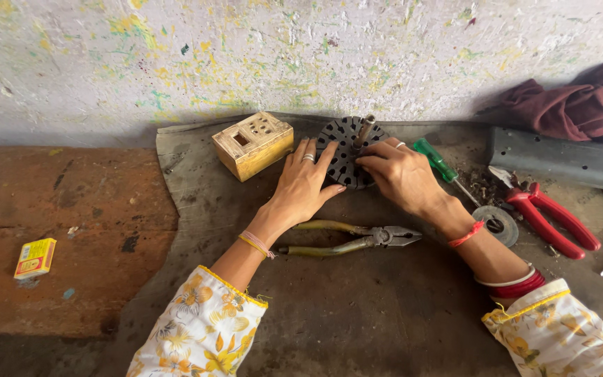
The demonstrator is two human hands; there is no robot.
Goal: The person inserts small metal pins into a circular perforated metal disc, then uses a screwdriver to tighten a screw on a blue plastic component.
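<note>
- While both hands rest on it, the slotted disc (347,157) lies on the dark mat (357,307) near the wall, its shaft (366,128) sticking up from the centre and tipped slightly right.
- The left hand (303,185) lies flat on the disc's left edge, fingers spread and pressing down, holding nothing.
- The right hand (400,174) comes in from the right, fingers bunched together with the tips on the disc face just below the shaft; whether they pinch some small part there I cannot tell.
- The disc sits straight ahead of both hands, between them; the right fingertips are nearer the shaft, the left hand covers the rim.
- Pliers (357,239) lie on the mat just behind the wrists, long axis running left to right, jaws toward the right arm.
- A wooden box (252,144) stands just left of the disc, apart from the left hand.
- A green screwdriver (441,166) lies just beyond the right hand; red cutters (549,220) and a metal ring (497,225) lie farther right.
</note>
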